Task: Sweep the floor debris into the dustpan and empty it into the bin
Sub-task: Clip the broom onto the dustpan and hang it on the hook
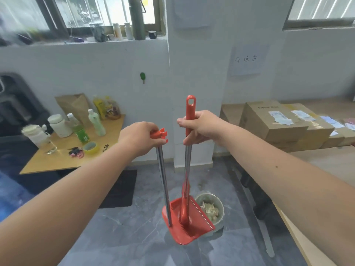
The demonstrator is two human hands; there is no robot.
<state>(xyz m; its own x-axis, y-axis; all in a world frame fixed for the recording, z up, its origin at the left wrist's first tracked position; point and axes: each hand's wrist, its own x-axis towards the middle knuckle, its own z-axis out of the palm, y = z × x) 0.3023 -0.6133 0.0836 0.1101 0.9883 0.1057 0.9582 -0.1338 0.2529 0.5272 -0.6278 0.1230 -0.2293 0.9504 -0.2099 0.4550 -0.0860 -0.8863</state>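
Nearby, at the left of the frame, a wooden table [57, 160] carries plastic bottles [97, 122], a brown paper bag [74, 106] and a roll of yellow tape [91, 147]. Cardboard boxes [272, 121] are stacked at the right, and a dark mat [123, 189] lies on the floor [134, 237] beside the left forearm.

At lower centre stands a round pale bin [220, 219] with crumpled light scraps [210, 208] inside. The red plastic dustpan [182, 237] is just beside it, its right edge overlapping the bin's rim in the picture. The broom [190, 110] has its lower end inside the pan.

The left hand [137, 138] has its fingers curled round the red cap of the dustpan's shiny metal pole. The right hand [201, 125] is closed round the red broom handle, below its hanging hole. The floor is grey, glossy and marbled.
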